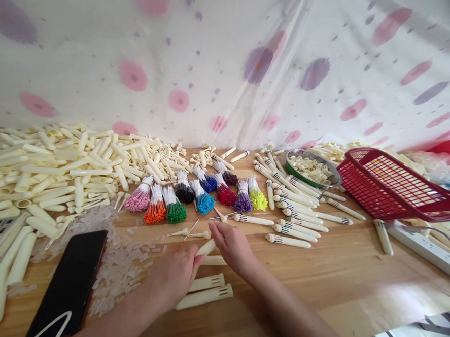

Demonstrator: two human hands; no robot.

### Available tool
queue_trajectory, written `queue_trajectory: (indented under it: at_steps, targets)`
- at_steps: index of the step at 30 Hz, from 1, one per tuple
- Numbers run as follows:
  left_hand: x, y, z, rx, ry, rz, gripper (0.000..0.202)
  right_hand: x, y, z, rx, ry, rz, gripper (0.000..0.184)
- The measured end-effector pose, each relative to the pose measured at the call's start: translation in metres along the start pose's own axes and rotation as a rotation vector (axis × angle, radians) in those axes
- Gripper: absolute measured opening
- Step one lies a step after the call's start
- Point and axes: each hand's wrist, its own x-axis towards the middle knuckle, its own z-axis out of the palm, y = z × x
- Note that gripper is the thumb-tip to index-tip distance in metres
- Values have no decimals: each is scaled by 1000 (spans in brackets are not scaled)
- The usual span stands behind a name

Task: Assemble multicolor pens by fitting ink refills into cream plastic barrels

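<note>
Between my two hands is a cream pen barrel [206, 248], lying at a slant just above the table. My left hand [180, 274] is closed around its lower left end. The fingers of my right hand [233, 245] close on its upper right end and hide that tip. Just below lie more cream barrels with slotted ends [204, 297]. Small cream pen parts [198, 235] rest beyond my hands. Behind these stand tied bundles of pen refills in several colours, among them green [175, 210], purple [243, 202] and orange [155, 211].
Multicolour pens [290, 241] lie in a pile to the right, near a bowl of small cream parts [312, 169]. Farther right are a red basket [397, 183] and a white power strip [430, 255]. Barrels [57, 163] heap up at left, with clear sleeves [116, 261] and a phone [66, 287].
</note>
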Motion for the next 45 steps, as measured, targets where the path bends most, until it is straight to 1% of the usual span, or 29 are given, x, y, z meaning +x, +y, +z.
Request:
queue_trajectory:
  at_steps: [2,4,7,11,14,16,18,19,21,23,26,28,30,34,39,45]
  targets:
    - [6,-2,-1,86,66,51,35,1,5,1,-1,32,-20,42]
    - [11,-7,-1,146,159,109,30,3,10,2,-6,60,-63,43]
    - [16,-15,2,160,282,152,20,5,19,4,-37,134,-123,44]
    - [14,-22,11,81,314,149,15,6,26,3,-69,283,-169,41]
    - [11,-28,8,-19,361,173,24,5,26,4,-58,318,-210,35]
    - [11,-38,-4,-53,413,145,30,4,25,5,-52,304,-225,31]
    - [11,-56,-24,-31,458,50,30,3,24,7,-48,285,-237,28]
    - [12,-68,-36,2,481,-22,28,3,23,7,-46,277,-244,27]
    - [12,-96,-60,154,533,-238,26,3,22,9,-46,264,-260,24]
    - [12,-127,-81,217,551,-355,31,3,22,9,-45,258,-269,23]
    - [13,-165,-99,292,522,-477,36,3,21,11,-48,251,-269,22]
    - [16,-181,-104,330,493,-508,40,3,21,12,-51,249,-265,22]
    - [20,-192,-105,360,462,-506,44,3,20,12,-50,246,-257,22]
    - [30,-203,-104,396,408,-480,45,4,20,12,-46,243,-247,22]
    - [35,-212,-102,411,384,-457,42,5,22,12,-50,227,-234,21]
    - [38,-219,-90,383,364,-399,35,7,27,9,-59,277,-188,21]
